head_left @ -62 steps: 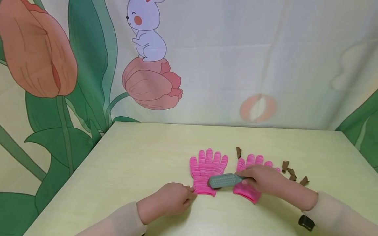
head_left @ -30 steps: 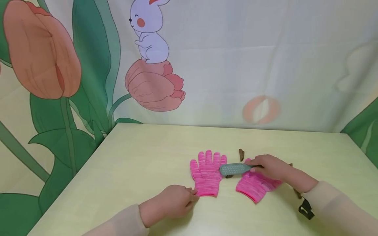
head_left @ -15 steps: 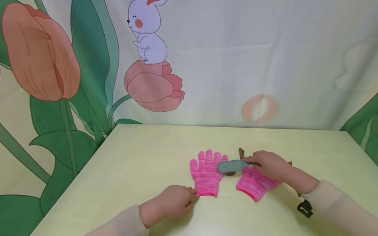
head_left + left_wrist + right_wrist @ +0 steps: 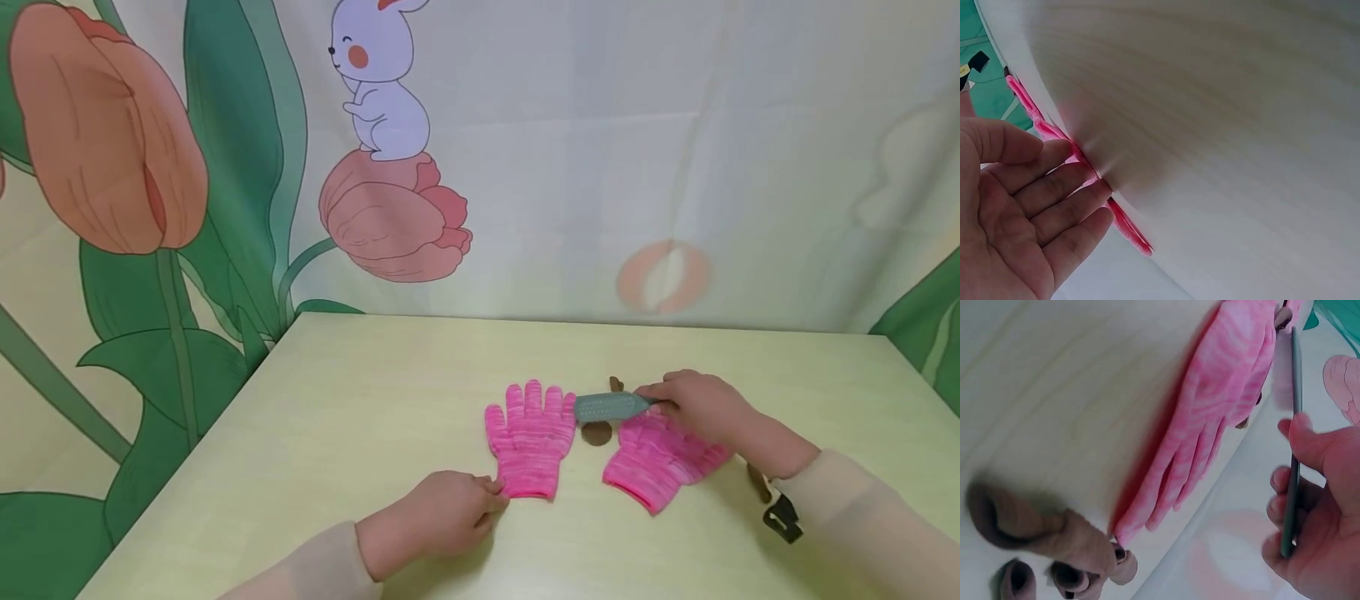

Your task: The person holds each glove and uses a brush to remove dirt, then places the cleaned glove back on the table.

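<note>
The left hand (image 4: pixel 442 510) rests at the cuff of the first pink glove (image 4: pixel 530 450). Its fingers lie nearly straight, side by side, with tips touching the cloth; the left wrist view shows the thumb clear of the fabric.

The right hand (image 4: pixel 696 408) grips the handle of a grey-green brush (image 4: pixel 611 407) between thumb and curled fingers. The brush extends over the gap between the gloves, its head level with the first glove's outermost finger.

The first glove lies flat near the middle of the tabletop (image 4: pixel 375 392), fingers spread towards the far edge. The second pink glove (image 4: pixel 643 467) lies to its right, askew, cuff facing the near left; the right hand partly hides its fingers.

A round brown piece (image 4: pixel 597 433) sits between the gloves, just beside the brush head. Rolled brown pieces (image 4: pixel 1054 531) lie beyond the second glove's fingertips, towards the tabletop's right edge.
</note>
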A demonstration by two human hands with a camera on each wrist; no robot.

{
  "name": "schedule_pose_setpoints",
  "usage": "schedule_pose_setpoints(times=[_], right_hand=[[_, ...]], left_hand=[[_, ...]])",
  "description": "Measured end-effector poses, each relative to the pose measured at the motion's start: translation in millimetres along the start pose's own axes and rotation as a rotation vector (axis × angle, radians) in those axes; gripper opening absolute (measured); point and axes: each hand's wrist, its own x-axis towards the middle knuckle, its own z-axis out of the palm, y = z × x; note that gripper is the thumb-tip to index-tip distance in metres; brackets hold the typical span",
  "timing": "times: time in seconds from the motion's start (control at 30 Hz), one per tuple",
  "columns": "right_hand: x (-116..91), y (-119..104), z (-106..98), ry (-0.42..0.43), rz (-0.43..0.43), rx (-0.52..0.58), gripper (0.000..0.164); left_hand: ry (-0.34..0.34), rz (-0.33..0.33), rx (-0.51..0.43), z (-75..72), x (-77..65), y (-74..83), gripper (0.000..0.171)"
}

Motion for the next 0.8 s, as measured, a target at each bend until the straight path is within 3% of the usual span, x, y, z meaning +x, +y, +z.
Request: schedule_pose_setpoints(times=[0.13, 0.33, 0.47, 0.8], right_hand=[[-3, 1, -5, 0.057, 0.032, -0.006, 0.032], [-7, -4, -12, -0.016, -0.03, 0.044, 0.032], [-7, -7, -8, -0.014, -0.065, -0.015, 0.032], [-2, 3, -6, 0.084, 0.094, -0.174, 0.03]], left_hand=[[-0.006, 0.004, 0.003, 0.8, 1.8, 0.0, 0.031], [0.039, 0.042, 0.039, 2.7, 1.1, -1.2, 0.031], [0.046, 0.04, 0.049, 2.7, 0.3, -0.7, 0.031], [0.025, 0.027, 0.042, 2.8, 2.0, 0.0, 0.031]])
